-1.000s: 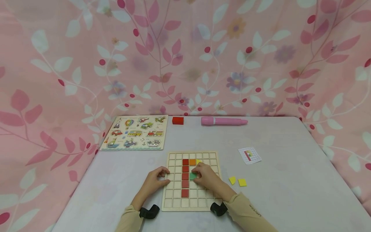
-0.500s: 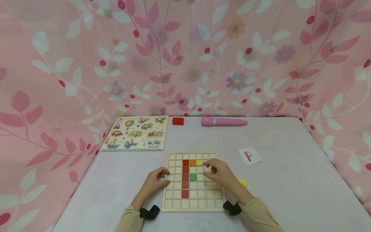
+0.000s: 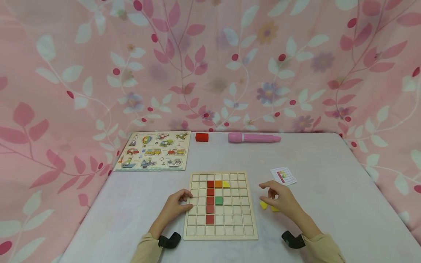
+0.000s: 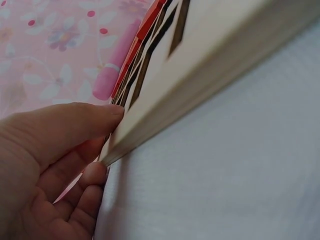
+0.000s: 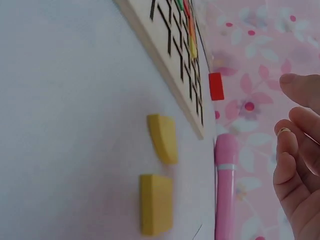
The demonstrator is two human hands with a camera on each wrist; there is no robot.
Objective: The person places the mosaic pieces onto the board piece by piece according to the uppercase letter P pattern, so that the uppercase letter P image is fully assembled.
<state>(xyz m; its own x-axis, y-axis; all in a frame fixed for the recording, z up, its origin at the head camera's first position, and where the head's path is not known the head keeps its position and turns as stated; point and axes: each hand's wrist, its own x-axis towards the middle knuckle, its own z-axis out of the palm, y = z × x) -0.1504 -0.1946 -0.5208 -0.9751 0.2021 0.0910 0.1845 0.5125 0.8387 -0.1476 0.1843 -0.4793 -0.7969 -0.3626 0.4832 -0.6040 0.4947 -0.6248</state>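
Note:
A wooden grid board [image 3: 238, 230] lies in the middle of the table, holding a column of red square tiles [image 3: 210, 200], an orange tile [image 3: 218, 184], a yellow tile [image 3: 226, 184] and a green tile [image 3: 219, 200]. My left hand [image 3: 174, 205] rests at the board's left edge, thumb and a finger touching its rim [image 4: 150, 120]. Right of the board my right hand [image 3: 281, 199] hovers with thumb and forefinger apart, nothing between them. Below it lie a yellow curved-edge tile [image 5: 163, 139] and a yellow square tile [image 5: 157, 205], partly hidden in the head view.
Behind the right hand lies a small pattern card [image 3: 283, 176]. A vehicle picture puzzle [image 3: 151, 150] sits at the back left. A red block [image 3: 202, 137] and a pink pen-shaped object [image 3: 254, 137] lie along the back edge, before a pink floral cloth [image 3: 210, 65].
My right hand has left the green tile, which lies in the board, and moved right over the yellow tiles beside the board. The left hand has stayed in place.

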